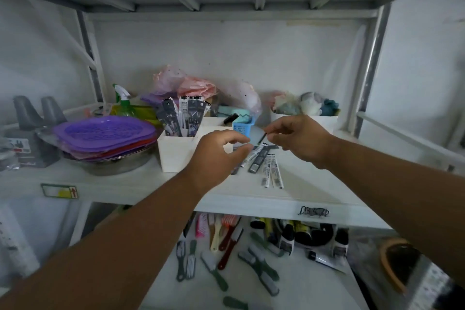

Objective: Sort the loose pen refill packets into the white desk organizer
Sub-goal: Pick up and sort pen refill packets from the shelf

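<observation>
Since the thin, glossy plastic refill packets (264,165) fanned on the white shelf (314,191) beside the white box-shaped desk organizer (176,153) look light and slippery, the left hand (216,156), fingers curled but holding nothing, should pinch a packet's end, while the right hand (299,138) pinches a slim dark stick (262,138).

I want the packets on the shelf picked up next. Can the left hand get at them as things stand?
Probably yes. The left hand hovers right beside the loose refill packets on the shelf, fingers curled near their upper ends, with nothing lying over them. The right hand is close by, pinching a small dark piece.
</observation>
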